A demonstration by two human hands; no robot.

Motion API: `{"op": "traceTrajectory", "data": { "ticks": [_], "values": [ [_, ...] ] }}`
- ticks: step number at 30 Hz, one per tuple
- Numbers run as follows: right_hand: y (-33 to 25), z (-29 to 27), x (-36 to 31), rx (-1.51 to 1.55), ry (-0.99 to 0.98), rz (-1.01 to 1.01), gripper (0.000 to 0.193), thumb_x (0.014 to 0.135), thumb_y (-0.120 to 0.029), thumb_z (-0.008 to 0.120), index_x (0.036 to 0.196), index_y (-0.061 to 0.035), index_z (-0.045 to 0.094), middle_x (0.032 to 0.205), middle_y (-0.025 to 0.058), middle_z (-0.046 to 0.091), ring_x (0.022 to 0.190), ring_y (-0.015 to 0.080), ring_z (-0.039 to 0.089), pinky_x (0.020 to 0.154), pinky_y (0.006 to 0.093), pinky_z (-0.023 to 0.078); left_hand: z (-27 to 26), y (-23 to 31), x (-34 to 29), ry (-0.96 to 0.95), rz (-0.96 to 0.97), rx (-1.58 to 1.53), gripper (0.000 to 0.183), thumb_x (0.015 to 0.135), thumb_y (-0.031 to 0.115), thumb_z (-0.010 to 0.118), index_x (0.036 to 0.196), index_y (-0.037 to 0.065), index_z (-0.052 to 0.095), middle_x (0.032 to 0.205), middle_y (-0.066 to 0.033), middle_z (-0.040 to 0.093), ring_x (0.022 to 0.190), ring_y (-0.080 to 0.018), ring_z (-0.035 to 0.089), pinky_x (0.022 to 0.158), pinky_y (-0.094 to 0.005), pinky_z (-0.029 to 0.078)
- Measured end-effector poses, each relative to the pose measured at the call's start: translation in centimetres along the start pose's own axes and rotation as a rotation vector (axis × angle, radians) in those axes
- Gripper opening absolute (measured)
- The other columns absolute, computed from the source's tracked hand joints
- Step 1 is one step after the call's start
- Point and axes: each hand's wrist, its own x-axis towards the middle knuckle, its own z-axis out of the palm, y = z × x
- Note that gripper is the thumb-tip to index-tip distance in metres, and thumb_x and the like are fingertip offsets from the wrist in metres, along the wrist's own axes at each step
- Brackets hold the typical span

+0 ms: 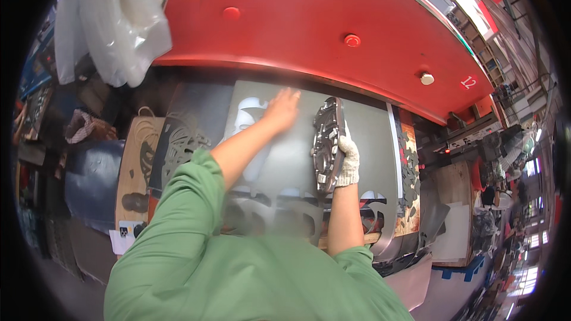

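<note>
My right hand point(349, 159), in a knitted white glove, grips a dark metal cutting die point(328, 142) by its right side. The die is long, shaped like a shoe sole, and is held on edge above a grey sheet point(373, 137). My bare left hand point(284, 110) reaches over the far part of that sheet with fingers stretched out and nothing in them. Beside it, sole-shaped holes point(247, 113) are cut through the sheet. More cut-outs run along the sheet's near edge, partly blurred.
A red machine beam point(285, 18) with round buttons spans the far side. Clear plastic bags point(113, 24) hang at the upper left. Thin cut scraps point(181, 139) lie left of the sheet, small dark pieces point(410, 172) to its right. A phone point(128, 229) rests at the lower left.
</note>
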Motion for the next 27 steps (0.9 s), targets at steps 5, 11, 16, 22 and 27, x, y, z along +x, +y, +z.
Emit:
{"op": "traceTrajectory", "data": {
  "ticks": [5,11,16,22,27],
  "values": [
    [-0.1,-0.8,-0.4,0.007,0.021,0.032,0.086,0.075,-0.028,0.083,0.148,-0.0093,0.041,0.118,0.0085,0.060,0.086,0.0206,0.066,0.067,0.0389,0.063,1.9,-2.1,0.5,-0.137,-0.075,-0.084,0.036,0.086,0.011,0.064,0.122,0.004,0.066,0.116,-0.0203,0.070,0.112,-0.0380,0.064,0.100,-0.0436,0.050],
    [0.1,0.6,1.4,-0.403,0.193,-0.004,0.091,0.077,-0.019,0.078,0.156,-0.0057,0.035,0.136,0.0184,0.058,0.102,0.0290,0.069,0.079,0.0392,0.062,-9.5,0.8,-5.7,-0.733,-0.096,-0.555,0.035,0.085,0.012,0.070,0.118,0.003,0.069,0.118,-0.0139,0.071,0.102,-0.0284,0.071,0.092,-0.0389,0.055],
    [2.1,6.3,2.6,-1.487,0.320,-0.059,0.094,0.070,-0.029,0.082,0.153,-0.0102,0.043,0.158,0.0174,0.042,0.139,0.0387,0.046,0.116,0.0442,0.038,-18.8,2.0,-15.8,-0.495,0.152,-0.464,0.037,0.085,0.016,0.077,0.119,0.002,0.070,0.117,-0.0138,0.073,0.107,-0.0328,0.069,0.097,-0.0397,0.054],
    [5.2,12.0,3.0,-2.033,0.484,0.345,0.094,0.065,-0.044,0.078,0.152,-0.0360,0.044,0.159,0.0077,0.037,0.137,0.0473,0.039,0.107,0.0542,0.042,-24.1,1.4,-26.0,-0.111,-0.110,-0.248,0.029,0.085,0.014,0.073,0.111,0.002,0.070,0.109,-0.0172,0.071,0.101,-0.0375,0.066,0.089,-0.0466,0.051],
    [5.6,10.2,3.5,-2.026,0.442,0.359,0.092,0.069,-0.046,0.077,0.153,-0.0323,0.043,0.161,0.0088,0.036,0.142,0.0473,0.035,0.107,0.0547,0.042,-21.8,2.3,-32.7,-0.057,-0.104,-0.085,0.037,0.078,0.019,0.078,0.111,0.004,0.069,0.097,-0.0147,0.067,0.093,-0.0383,0.063,0.086,-0.0465,0.050]
  ]
}}
